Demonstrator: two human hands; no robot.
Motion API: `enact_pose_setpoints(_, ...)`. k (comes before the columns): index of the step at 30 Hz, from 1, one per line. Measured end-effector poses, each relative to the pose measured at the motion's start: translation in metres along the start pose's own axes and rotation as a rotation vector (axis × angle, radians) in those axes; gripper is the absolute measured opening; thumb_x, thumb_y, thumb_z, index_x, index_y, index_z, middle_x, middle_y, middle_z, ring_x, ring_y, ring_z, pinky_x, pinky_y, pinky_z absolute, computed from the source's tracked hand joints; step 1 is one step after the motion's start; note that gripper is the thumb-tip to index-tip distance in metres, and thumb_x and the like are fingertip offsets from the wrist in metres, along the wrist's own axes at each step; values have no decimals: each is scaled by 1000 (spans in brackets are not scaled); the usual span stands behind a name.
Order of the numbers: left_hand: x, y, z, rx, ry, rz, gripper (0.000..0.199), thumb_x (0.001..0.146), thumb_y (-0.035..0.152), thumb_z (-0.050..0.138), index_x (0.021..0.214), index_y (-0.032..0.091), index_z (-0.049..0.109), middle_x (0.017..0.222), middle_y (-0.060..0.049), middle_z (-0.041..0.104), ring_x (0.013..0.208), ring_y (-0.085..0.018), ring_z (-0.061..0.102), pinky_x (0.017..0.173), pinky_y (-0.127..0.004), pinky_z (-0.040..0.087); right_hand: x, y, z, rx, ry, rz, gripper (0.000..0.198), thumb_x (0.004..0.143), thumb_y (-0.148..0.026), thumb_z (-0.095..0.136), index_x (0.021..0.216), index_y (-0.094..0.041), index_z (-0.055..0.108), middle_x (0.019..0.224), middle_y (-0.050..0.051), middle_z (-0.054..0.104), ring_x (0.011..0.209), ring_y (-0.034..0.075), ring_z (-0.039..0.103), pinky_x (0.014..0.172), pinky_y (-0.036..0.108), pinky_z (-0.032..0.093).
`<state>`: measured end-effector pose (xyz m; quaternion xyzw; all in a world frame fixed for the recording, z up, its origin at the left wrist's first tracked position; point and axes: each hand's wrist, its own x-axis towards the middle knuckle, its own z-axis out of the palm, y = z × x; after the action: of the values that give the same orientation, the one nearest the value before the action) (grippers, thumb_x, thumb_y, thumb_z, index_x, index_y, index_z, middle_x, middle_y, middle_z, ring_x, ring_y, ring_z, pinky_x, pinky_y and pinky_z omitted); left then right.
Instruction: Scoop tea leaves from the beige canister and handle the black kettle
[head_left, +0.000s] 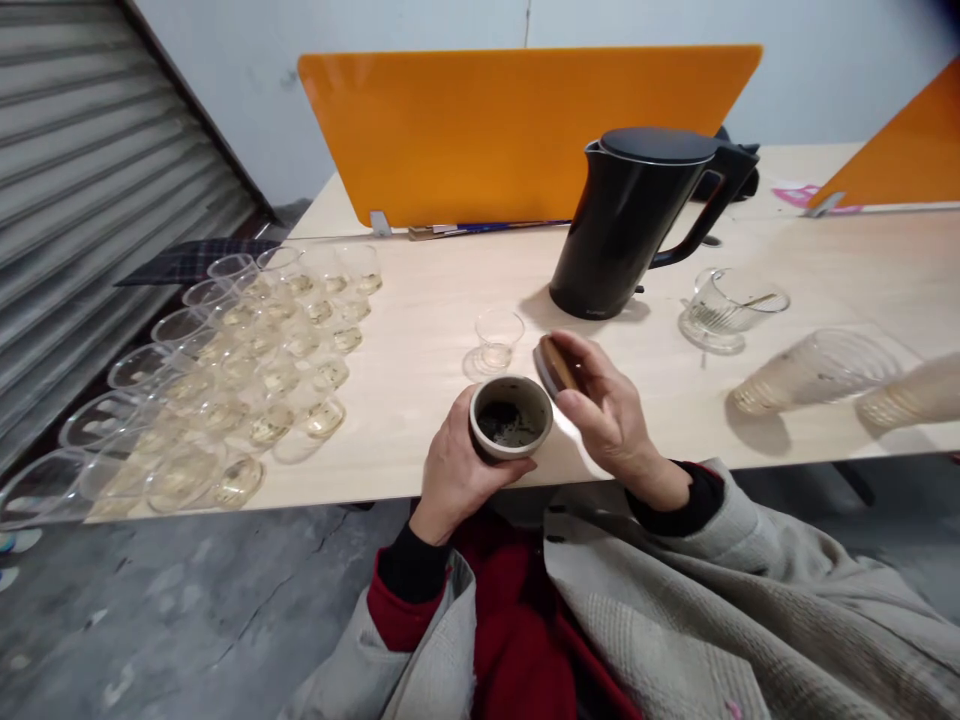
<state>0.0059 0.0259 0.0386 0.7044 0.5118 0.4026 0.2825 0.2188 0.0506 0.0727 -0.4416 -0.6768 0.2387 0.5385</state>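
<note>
My left hand [457,465] is wrapped round a pale ceramic cup [511,452], tilted so that I see into it. Dark, wet-looking bits, like tea leaves, lie inside. Just right of the cup, my right hand [611,420] grips a round brown wooden lid [559,367], held on edge above the table. Behind the cup a small clear plastic cup [498,338] stands on the tabletop. A black electric kettle [626,230] with its top closed stands further back on the right.
Rows of clear plastic cups [277,370] with a little pale yellow liquid fill the table's left end. To the right are a glass pitcher [731,305] and stacks of plastic cups [814,370]. An orange divider [465,130] stands along the back of the table [420,330].
</note>
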Motion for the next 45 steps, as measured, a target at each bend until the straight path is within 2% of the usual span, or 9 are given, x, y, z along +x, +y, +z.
enact_pose_setpoints(4,-1,-4,0,4,12,28,99,69,40,98,151,24,45,148,-13,67,135,-33,68,113,-48,57,-2,35,-38,-301,71,16,70,91,-72,69,144,-27,63,140,15,67,132,35,64,117,60,51)
enact_pose_setpoints(8,-1,-7,0,7,25,31,97,70,39,97,151,26,45,146,-11,68,132,-33,70,109,-47,58,-16,68,-64,-568,-48,118,71,86,-65,75,141,-23,66,136,18,69,128,40,66,111,66,54)
enact_pose_setpoints(13,-1,-6,1,32,43,37,95,71,39,96,150,26,46,143,-11,70,130,-33,72,106,-46,60,-29,80,-75,-581,-114,113,77,82,-59,82,147,-23,64,152,21,61,143,45,58,116,69,51)
enact_pose_setpoints(19,0,-7,1,44,47,50,94,72,40,95,151,27,46,141,-10,71,127,-32,73,103,-46,62,2,71,-119,-376,476,213,79,93,-58,69,159,-21,45,121,14,72,102,30,75,82,52,69)
enact_pose_setpoints(22,0,-8,1,44,49,44,95,71,40,95,151,28,46,139,-9,73,124,-33,74,99,-46,63,24,81,-145,-266,660,252,84,92,-52,64,165,-24,33,109,7,68,90,23,74,66,39,69)
enact_pose_setpoints(28,0,-9,2,42,56,50,95,71,40,95,151,26,46,138,-11,73,123,-33,75,100,-47,63,54,122,-158,-116,731,410,85,88,-37,60,164,-20,26,109,8,65,84,24,75,59,39,66)
enact_pose_setpoints(34,-1,-10,2,35,52,55,96,71,38,95,152,26,46,142,-11,71,126,-33,74,102,-47,63,70,149,-163,-160,764,374,46,97,-50,54,136,-28,49,120,10,58,94,23,76,63,38,68)
enact_pose_setpoints(39,-2,-11,3,18,51,51,98,70,37,96,153,27,45,142,-11,72,125,-33,74,101,-46,63,74,123,-157,-169,832,314,24,99,-45,53,114,-27,48,112,8,61,87,20,75,60,34,65)
enact_pose_setpoints(45,-1,-8,2,13,48,60,99,68,37,98,152,27,46,141,-11,72,126,-35,74,101,-50,63,48,41,-133,-100,914,-74,7,98,-29,56,100,-24,54,81,-3,60,58,10,64,47,24,56)
